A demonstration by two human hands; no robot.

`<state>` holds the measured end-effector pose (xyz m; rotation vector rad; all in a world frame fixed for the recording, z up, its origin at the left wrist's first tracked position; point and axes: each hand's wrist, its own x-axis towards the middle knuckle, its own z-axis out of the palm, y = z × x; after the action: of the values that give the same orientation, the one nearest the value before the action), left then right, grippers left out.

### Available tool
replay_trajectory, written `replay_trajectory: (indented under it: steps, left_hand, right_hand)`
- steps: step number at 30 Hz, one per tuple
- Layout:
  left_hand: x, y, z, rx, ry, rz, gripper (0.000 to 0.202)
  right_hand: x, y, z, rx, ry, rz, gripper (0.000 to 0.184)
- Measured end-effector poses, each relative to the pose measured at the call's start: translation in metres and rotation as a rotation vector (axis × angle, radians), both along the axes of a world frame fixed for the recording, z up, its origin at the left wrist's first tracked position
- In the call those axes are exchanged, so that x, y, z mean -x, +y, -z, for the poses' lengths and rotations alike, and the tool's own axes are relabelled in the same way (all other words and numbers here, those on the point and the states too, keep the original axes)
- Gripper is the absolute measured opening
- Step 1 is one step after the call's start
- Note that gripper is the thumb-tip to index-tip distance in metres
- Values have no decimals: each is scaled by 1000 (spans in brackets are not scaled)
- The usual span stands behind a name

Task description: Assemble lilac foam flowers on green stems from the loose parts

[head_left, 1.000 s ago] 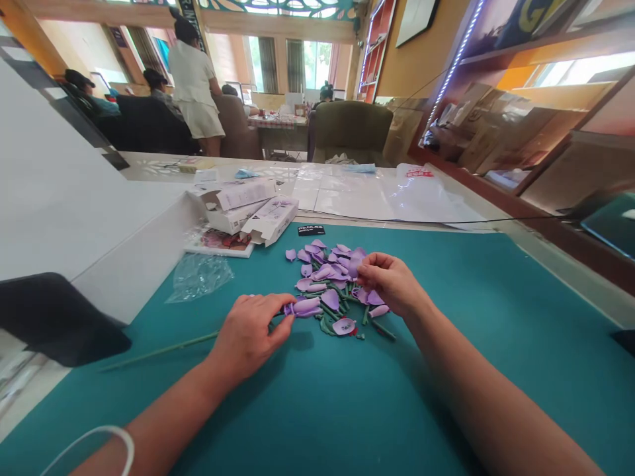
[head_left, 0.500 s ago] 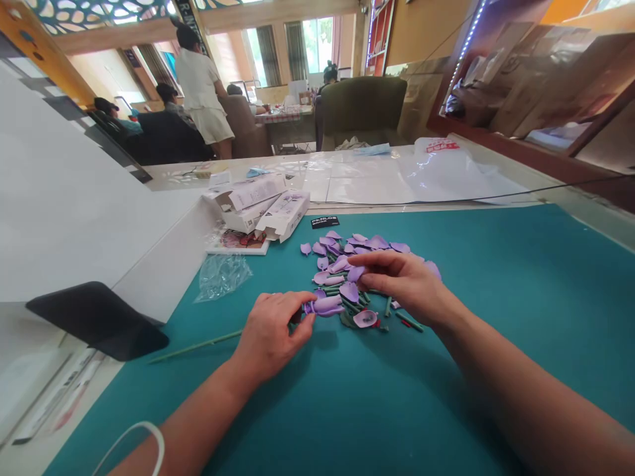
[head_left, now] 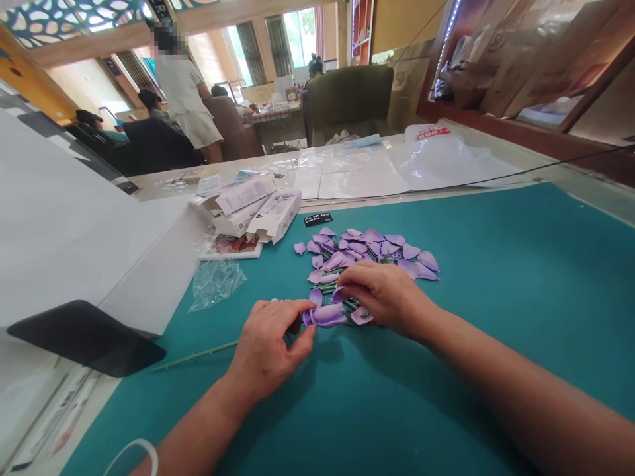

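My left hand [head_left: 275, 337] grips a purple toy flower [head_left: 327, 316] between thumb and fingers; its petals point right. From behind that hand a thin green stem [head_left: 198, 355] runs out to the left, and I cannot tell whether it joins the flower. My right hand [head_left: 384, 294] pinches a purple petal [head_left: 339, 295] just above the flower's petals; whether the two touch is unclear. Behind the hands lies a pile of loose purple petals [head_left: 370, 248], with short green stem pieces [head_left: 326, 288] among them, partly covered by my right hand.
A green mat [head_left: 496, 297] covers the table. Opened white boxes [head_left: 275, 215], a crumpled clear bag [head_left: 217, 283] and a black card [head_left: 318, 219] lie at the back left. A black tablet-like slab [head_left: 89, 337] stands at left. Several people are in the room beyond.
My right hand has moved left and towards me, bringing its petal close to the flower. My left hand stays nearly in place with the flower. The view has shifted slightly.
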<state>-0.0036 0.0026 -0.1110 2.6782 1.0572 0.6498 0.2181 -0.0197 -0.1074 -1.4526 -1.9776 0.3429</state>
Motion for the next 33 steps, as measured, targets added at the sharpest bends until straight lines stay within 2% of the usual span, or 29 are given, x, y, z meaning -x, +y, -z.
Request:
replay_trajectory:
  steps: [5,14,26,33]
  left_hand:
    - [-1,-2,-1,12,-17,19,23]
    - [-1,-3,-2,22,-29,67,21]
    - [0,-3,0,32,-27,36,24]
    - [1,-4,-1,11,-43,68,19]
  right_hand:
    - [4,0,-1,100,-6,17,7]
    - [4,-2,-5,70,57,-93,10]
    - [4,-2,-5,97,61,-91,10]
    - [5,-2,-3,104,90,-97,11]
